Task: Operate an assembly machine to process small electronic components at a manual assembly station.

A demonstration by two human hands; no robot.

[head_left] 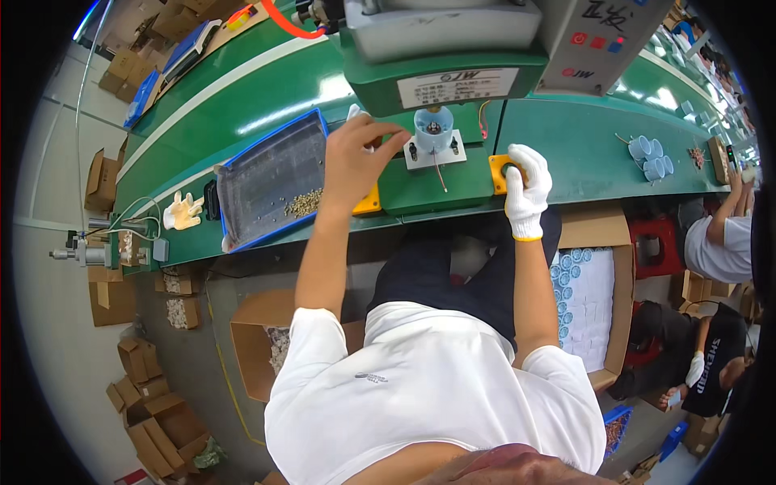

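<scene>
A light-blue plastic cup stands upright in a pale metal fixture under the press head, with small metal parts inside it and a thin wire hanging down its front. Just left of the cup is my bare left hand, its fingers bent and thumb and forefinger drawn together. Whatever lies between those fingertips is too small to make out. My right hand, in a white knitted glove, rests against a yellow button box on the bench edge. Its fingers curve over the box, thumb apart. Another yellow box sits below my left wrist.
The green press overhangs the fixture. To the left lies a blue-rimmed tray with small brass-coloured parts, beside a loose glove. Light-blue cups stand far right. An open carton of cups is by my right side; co-workers sit beyond.
</scene>
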